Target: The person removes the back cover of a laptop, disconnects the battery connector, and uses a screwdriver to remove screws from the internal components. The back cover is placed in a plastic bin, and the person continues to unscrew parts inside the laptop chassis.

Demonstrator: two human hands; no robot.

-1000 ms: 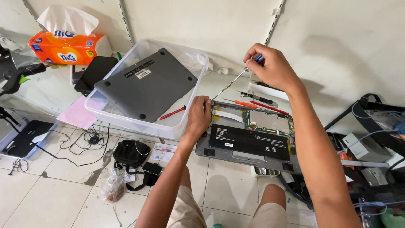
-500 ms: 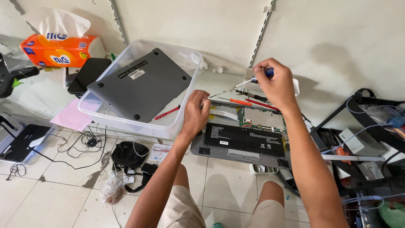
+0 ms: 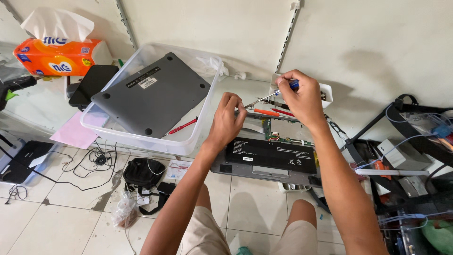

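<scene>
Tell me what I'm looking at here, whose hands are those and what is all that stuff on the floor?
The picture comes from a camera worn on a person's head, looking down, so the two bare arms are that person's own. They sit on a tiled floor. In front of their knees lies an opened laptop with its flat black battery showing. The right hand holds a thin screwdriver with a blue handle. The left hand pinches near its metal tip. To the left, a clear plastic tub holds the laptop's grey bottom cover and a red pen-like tool. An orange tissue pack sits behind.
</scene>
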